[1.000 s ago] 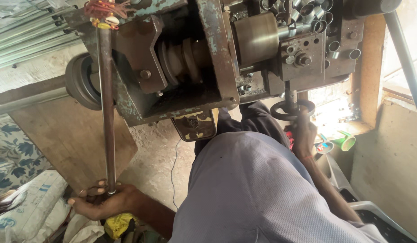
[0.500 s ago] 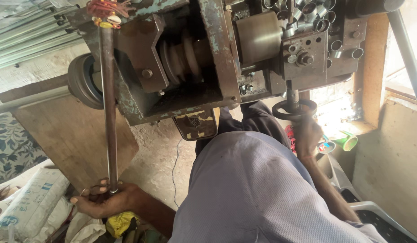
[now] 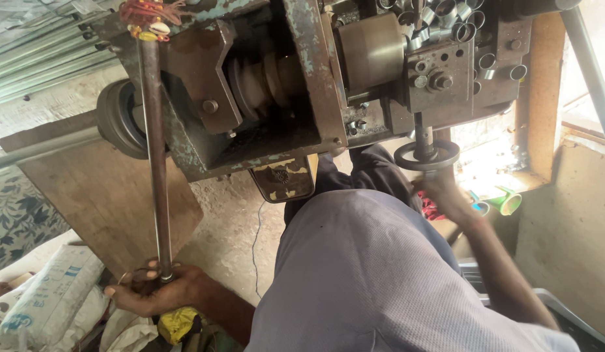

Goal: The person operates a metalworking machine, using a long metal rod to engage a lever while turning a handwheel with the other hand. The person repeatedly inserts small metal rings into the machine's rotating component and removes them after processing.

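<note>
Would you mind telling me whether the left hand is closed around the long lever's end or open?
Closed: the left hand wraps its fingers around the bottom end of the long metal lever.

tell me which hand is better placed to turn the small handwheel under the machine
Right. The right hand already touches the handwheel, while the left hand is far off, gripping the long lever.

Open floor (image 3: pixel 230 234) lies between the wooden board (image 3: pixel 100 202) and the person's torso. The machine body (image 3: pixel 263 98) blocks above. Sacks (image 3: pixel 48 300) seemingly crowd the lower left.
</note>
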